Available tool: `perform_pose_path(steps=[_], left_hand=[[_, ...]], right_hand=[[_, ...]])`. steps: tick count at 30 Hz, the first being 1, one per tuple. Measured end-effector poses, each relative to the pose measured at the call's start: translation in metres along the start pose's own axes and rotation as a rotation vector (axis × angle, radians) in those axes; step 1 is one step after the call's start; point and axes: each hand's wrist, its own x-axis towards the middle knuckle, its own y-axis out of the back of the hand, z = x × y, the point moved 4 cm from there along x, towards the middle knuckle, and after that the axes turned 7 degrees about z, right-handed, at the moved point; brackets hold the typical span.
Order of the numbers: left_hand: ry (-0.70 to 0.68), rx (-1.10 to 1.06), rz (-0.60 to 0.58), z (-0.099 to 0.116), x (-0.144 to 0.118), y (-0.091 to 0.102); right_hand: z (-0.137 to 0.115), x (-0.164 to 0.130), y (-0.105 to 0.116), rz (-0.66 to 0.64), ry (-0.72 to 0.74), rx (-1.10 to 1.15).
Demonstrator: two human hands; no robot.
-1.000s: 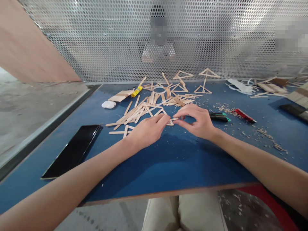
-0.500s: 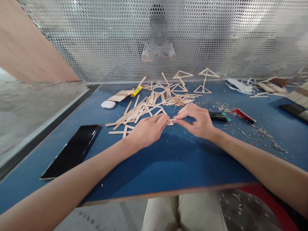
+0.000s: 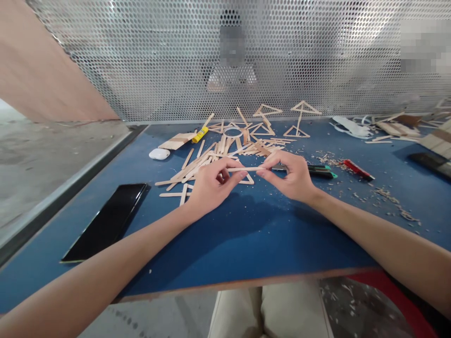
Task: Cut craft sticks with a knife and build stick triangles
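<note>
Held stick (image 3: 251,169) is at frame centre, roughly level, seen nearly edge-on above the blue surface (image 3: 246,249). Can't tell if it's a single stick or two stacked.

Left hand (image 3: 216,185): grip narrow, thumb and fingers pinching the stick's left end. Right hand (image 3: 291,176): same narrow pinch, on the right end. Fingertips only, probably because the stick is thin; two-ended hold likely keeps it from twisting and leaves the middle visible.

Small stick triangle (image 3: 251,180) just behind the left fingers, partly hidden. Stick pile (image 3: 192,170) left of centre, near the left hand, so spares are presumably a short reach. Finished-looking triangle frame (image 3: 306,107) up at the back, by the perforated panel (image 3: 158,70), probably parked there to avoid knocks.

Black-and-green cutter (image 3: 320,172) just beyond the right hand, red cutter (image 3: 358,169) further right, shavings (image 3: 391,197) around it; reads as the cutting side. Yellow tube (image 3: 200,134) upper left of centre, beside the pile. Dark phone-like slab (image 3: 105,223) lower left.
</note>
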Motion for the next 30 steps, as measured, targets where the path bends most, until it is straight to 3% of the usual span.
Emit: perform_pose_path(steps=[8,16,23,25,28,30], left_hand=[[-0.119,0.095,0.003,0.003,0.0,0.001],[-0.455,0.498,-0.2,0.014,-0.009,-0.01],[-0.52,0.592,-0.325,0.014,-0.012,-0.014],[-0.506,0.597,-0.369,0.01,-0.011,-0.015],[-0.502,0.61,-0.443,0.006,-0.012,-0.018],[-0.509,0.632,-0.482,0.005,-0.014,-0.02]], right_hand=[[0.002,0.0,-0.001,0.005,-0.009,-0.018],[-0.009,0.001,-0.004,-0.084,0.226,-0.097],[-0.009,-0.003,-0.007,-0.146,0.254,-0.102],[-0.009,0.001,-0.004,-0.217,0.258,-0.112],[-0.005,0.015,0.01,-0.433,0.245,-0.259],[0.007,0.027,0.03,-0.495,0.12,-0.425]])
